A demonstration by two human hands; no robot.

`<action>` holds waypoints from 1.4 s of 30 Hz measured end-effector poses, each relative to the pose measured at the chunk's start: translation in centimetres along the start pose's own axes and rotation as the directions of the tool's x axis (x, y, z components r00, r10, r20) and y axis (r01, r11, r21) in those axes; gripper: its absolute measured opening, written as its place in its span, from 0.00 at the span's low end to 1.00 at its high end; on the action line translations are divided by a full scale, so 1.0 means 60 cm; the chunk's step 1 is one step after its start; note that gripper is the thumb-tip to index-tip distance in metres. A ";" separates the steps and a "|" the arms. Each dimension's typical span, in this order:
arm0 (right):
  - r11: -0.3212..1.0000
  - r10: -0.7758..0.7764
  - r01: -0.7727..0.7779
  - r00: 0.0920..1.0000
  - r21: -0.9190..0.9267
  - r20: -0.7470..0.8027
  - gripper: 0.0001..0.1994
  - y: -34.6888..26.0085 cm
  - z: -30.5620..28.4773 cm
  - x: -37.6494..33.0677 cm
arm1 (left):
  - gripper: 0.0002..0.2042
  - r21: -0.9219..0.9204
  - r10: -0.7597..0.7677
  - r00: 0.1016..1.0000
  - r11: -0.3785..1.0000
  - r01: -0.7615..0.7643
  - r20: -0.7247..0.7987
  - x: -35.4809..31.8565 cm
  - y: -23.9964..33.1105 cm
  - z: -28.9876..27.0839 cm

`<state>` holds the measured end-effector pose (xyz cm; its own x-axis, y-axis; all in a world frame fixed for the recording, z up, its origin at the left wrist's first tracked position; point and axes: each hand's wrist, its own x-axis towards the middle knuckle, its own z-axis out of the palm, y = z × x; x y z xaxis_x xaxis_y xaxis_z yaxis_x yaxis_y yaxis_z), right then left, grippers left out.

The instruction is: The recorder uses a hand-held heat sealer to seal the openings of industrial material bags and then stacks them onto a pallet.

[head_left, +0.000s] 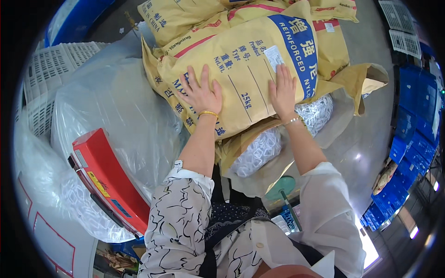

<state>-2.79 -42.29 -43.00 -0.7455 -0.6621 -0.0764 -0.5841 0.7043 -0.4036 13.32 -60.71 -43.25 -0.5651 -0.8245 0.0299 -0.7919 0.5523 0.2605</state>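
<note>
Flatly, both palms press on the top face of a yellow paper sack [245,65] with a blue band and red stripe. The left hand [200,92] lies with fingers spread wide near the sack's lower left edge, gripping nothing; a gold bangle [208,113] circles that wrist. The right hand [282,90] rests flat too, fingers together and pointing up toward a small white label [274,57], with a thin bracelet [292,121] at its wrist. Neither hand closes around anything.

That sack sits uppermost at the middle of the view, tilted, on a stack of similar yellow sacks [185,16] behind and beneath it. Just below its lower edge, an open brown sack [241,146] lined with clear plastic shows small white plastic parts [259,150] inside, and more of them show to the right [317,113].

To the left, a large clear plastic bag [120,111] bulges, touching the sack pile. A red flat case [111,176] leans against it. White slotted crates [53,69] stand at far left, blue crates [412,139] along the right side. A grey floor [366,120] lies between.
</note>
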 end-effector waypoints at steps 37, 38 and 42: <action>0.567 0.822 -0.535 0.312 0.626 -0.477 0.23 0.147 0.027 0.137 | 0.23 0.118 0.114 0.983 0.988 -0.097 -0.147 0.137 -0.029 -0.027; 0.685 0.728 -0.509 0.452 0.521 -0.515 0.26 0.098 -0.007 0.151 | 0.23 0.138 0.104 0.981 0.987 -0.082 -0.165 0.145 -0.040 -0.041; 0.952 0.294 -0.303 0.863 0.044 -0.411 0.26 0.041 -0.048 0.176 | 0.23 0.145 0.114 0.983 0.985 -0.093 -0.142 0.130 -0.042 -0.037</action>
<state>-13.01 -46.83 -42.19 -0.9469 -0.2592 0.1901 -0.3159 0.8598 -0.4012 11.41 -68.83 -41.50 -0.6133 -0.7652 0.1958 -0.7608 0.6389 0.1140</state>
